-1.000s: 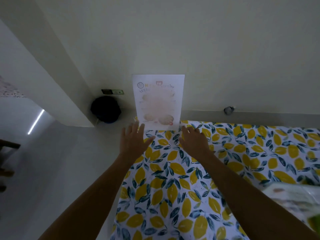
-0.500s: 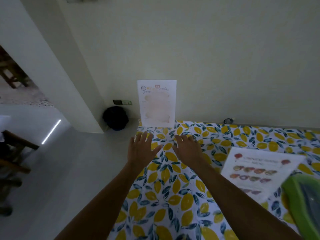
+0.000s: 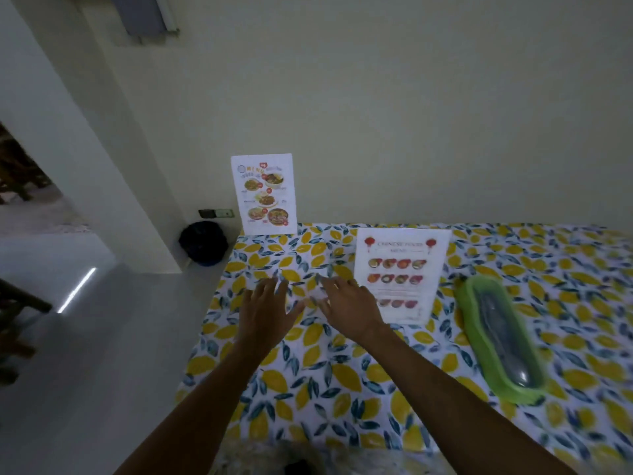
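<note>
Head view: left hand (image 3: 263,313) and right hand (image 3: 349,306) spread open, gripping nothing, low over the lemon tablecloth (image 3: 308,371) toward its far-left corner; contact too blurred to tell. Flat menu (image 3: 400,269) just right of the right hand, standing menu (image 3: 263,193) farther off against the wall (image 3: 411,114). Probably best: pinch the flat menu's near edge, lift without bending, clear of the green case (image 3: 496,337).

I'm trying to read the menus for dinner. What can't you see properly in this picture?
All in the head view:
- Small print on the flat white Chinese food menu sheet: too small, blurred.
- Contents of the long green plastic tray: motion blur and glare hide them.
- Fingertips of the left hand and right hand: motion-smeared, contact with the lemon-print tablecloth unclear.
</note>
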### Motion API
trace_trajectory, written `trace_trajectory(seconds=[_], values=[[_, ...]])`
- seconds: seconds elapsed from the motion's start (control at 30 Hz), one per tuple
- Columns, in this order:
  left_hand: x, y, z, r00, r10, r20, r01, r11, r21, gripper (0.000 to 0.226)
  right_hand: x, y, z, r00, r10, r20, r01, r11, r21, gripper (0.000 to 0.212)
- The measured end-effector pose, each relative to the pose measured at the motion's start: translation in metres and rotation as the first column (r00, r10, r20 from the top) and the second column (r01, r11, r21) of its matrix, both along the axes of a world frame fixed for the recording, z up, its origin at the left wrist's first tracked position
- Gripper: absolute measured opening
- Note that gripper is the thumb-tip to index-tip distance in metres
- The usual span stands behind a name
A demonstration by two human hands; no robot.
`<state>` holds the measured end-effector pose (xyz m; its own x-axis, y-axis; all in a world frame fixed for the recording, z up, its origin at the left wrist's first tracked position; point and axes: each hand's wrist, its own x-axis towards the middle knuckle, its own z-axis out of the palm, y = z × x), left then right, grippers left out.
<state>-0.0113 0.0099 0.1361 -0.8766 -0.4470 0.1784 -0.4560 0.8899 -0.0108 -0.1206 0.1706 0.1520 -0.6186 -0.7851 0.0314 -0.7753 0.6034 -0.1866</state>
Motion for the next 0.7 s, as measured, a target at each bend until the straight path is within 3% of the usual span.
trace_trajectory(seconds=[0.4,0.7], values=[[-0.049,0.099,-0.014,0.994,-0.109,0.017,0.107,0.990,0.092,0.082,-0.043,0.172,-0.015,0.958,-0.288,0.018,0.282,0.948,0.147,0.053],[-0.096,0.085,-0.050,0.996,-0.027,0.090,0.017,0.993,0.114,0.085,-0.107,0.209,-0.046,0.915,-0.394,0.089,0.369,0.905,0.213,0.049]])
